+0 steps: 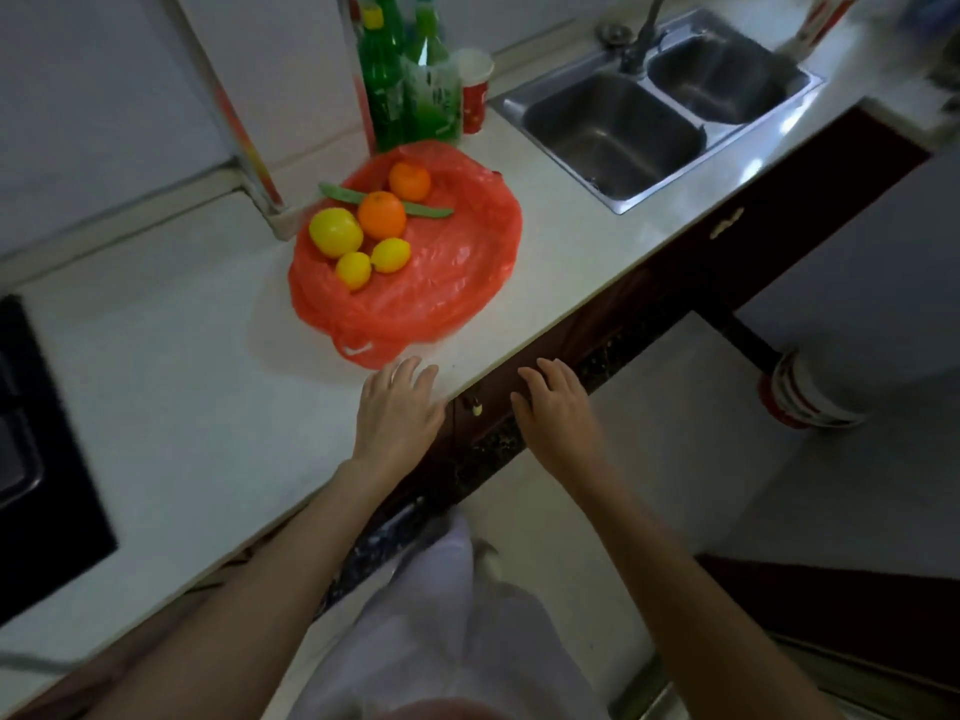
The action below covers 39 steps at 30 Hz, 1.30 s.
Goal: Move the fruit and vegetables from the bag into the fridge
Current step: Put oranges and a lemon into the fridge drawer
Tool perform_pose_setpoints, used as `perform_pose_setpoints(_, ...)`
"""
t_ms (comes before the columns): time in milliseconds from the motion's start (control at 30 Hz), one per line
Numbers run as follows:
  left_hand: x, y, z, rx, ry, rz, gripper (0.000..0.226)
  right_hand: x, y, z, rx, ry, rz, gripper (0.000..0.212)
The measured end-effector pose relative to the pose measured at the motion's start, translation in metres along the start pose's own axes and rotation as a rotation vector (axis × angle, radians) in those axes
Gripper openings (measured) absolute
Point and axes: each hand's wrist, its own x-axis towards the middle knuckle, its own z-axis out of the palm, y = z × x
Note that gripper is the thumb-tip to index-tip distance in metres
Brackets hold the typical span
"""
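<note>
A red plastic bag lies spread flat on the white counter. On it rest two oranges, a large lemon, two small lemons and a long green bean pod partly behind the oranges. My left hand hovers palm down over the counter's front edge, just below the bag, fingers apart and empty. My right hand hangs past the edge in front of the dark cabinet, also open and empty. No fridge shows.
Green bottles and a red-white cup stand behind the bag. A steel double sink with tap lies to the right. A black hob sits at the left. A red-white bucket stands on the floor.
</note>
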Motion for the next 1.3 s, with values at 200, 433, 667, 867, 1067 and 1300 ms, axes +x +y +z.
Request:
perform_pose_setpoints(200, 0.042, -0.024, -0.007, 0.023, 0.051, -0.142, 0.044, 0.074, -0.006, 0.011, 0.001, -0.051, -0.15, 0.039)
perform_pose_setpoints(433, 0.096, -0.052, -0.025, 0.011, 0.151, -0.293, 0.048, 0.173, -0.042, 0.014, 0.036, -0.095, -0.322, 0.04)
perform_pose_setpoints(667, 0.114, -0.076, -0.024, 0.009, 0.162, -0.413, 0.054, 0.241, -0.067, 0.035, 0.068, -0.197, -0.442, 0.045)
perform_pose_setpoints(867, 0.128, -0.074, -0.014, 0.012, 0.191, -0.559, 0.053, 0.284, -0.085, 0.064, 0.068, -0.348, -0.617, 0.048)
perform_pose_setpoints(1067, 0.137, -0.052, -0.014, 0.032, 0.205, -0.698, 0.051, 0.307, -0.081, 0.094, 0.046, -0.499, -0.72, 0.05)
perform_pose_setpoints(1300, 0.147, -0.036, -0.005, 0.029, 0.181, -0.786, 0.051, 0.321, -0.067, 0.104, -0.017, -0.55, -0.796, 0.053)
